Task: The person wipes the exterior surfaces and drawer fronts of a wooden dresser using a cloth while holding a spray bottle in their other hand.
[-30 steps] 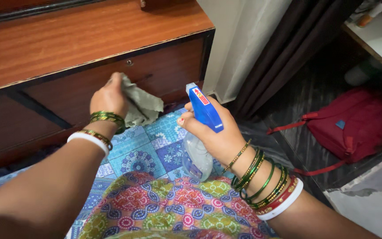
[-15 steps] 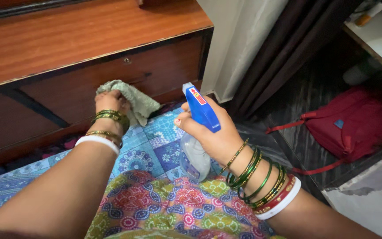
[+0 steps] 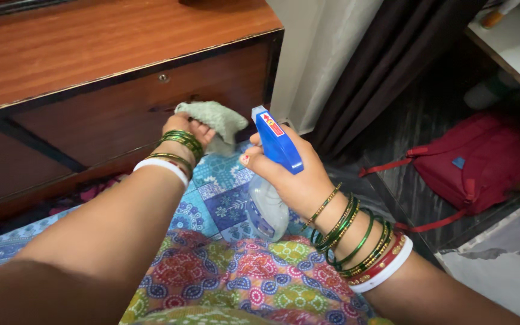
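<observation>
My left hand point(image 3: 189, 127) grips a grey-green cloth point(image 3: 213, 115) and presses it against the dark wooden drawer front point(image 3: 109, 114) of a low cabinet, near its right end. My right hand point(image 3: 293, 177) holds a clear spray bottle with a blue trigger head point(image 3: 276, 147), nozzle pointing toward the cabinet, bottle body hanging below the hand. Both wrists carry green, gold and white bangles.
The cabinet's reddish wooden top point(image 3: 91, 48) fills the upper left. A blue patterned sheet point(image 3: 218, 192) lies under my arms. A red bag point(image 3: 476, 165) rests on the dark floor at right, beside dark curtains point(image 3: 386, 60) and a white shelf point(image 3: 513, 36).
My left hand has slid the cloth to the right along the drawer front, toward the cabinet's right end. The right hand with the spray bottle has stayed nearly still.
</observation>
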